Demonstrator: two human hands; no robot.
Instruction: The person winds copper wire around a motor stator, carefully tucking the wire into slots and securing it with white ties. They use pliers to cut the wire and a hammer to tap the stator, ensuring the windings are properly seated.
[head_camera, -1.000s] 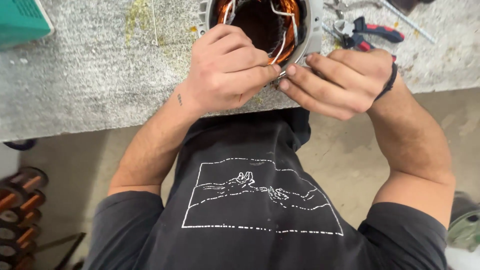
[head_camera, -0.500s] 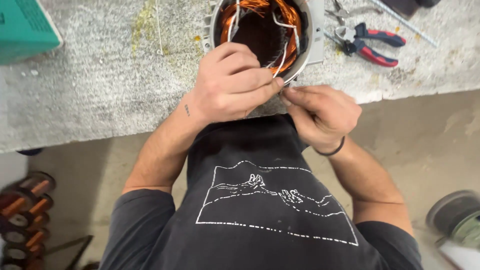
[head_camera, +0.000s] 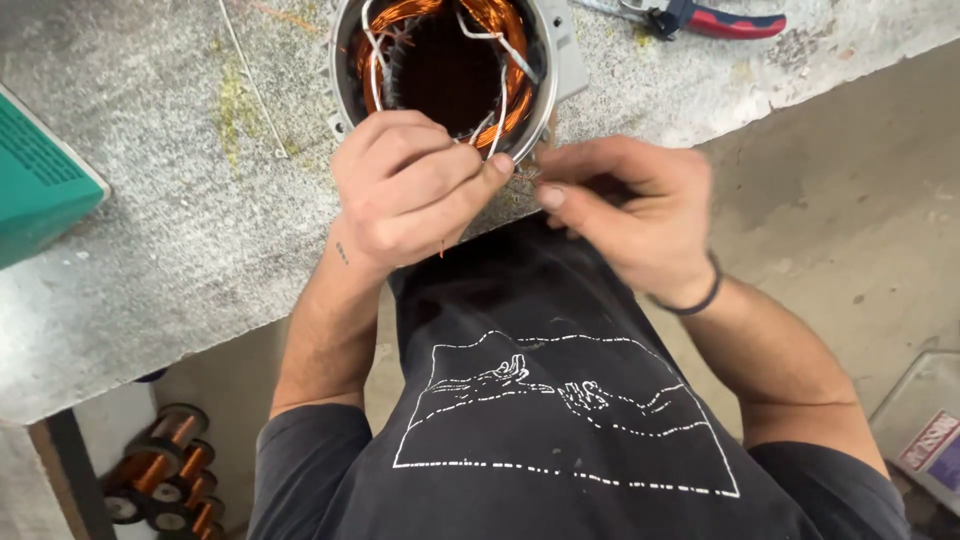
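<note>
Left hand (head_camera: 415, 190) is clenching the motor stator (head_camera: 450, 70) rim while right hand (head_camera: 630, 215) is pinching thin winding wire (head_camera: 525, 172) — housing's heavy, rigid; wire's probably kink-prone, so grip near the end.

head cam | looked steeply down from above the person | close over workbench (head_camera: 180, 250) edge, hands and chest | single view, nothing shared
</note>
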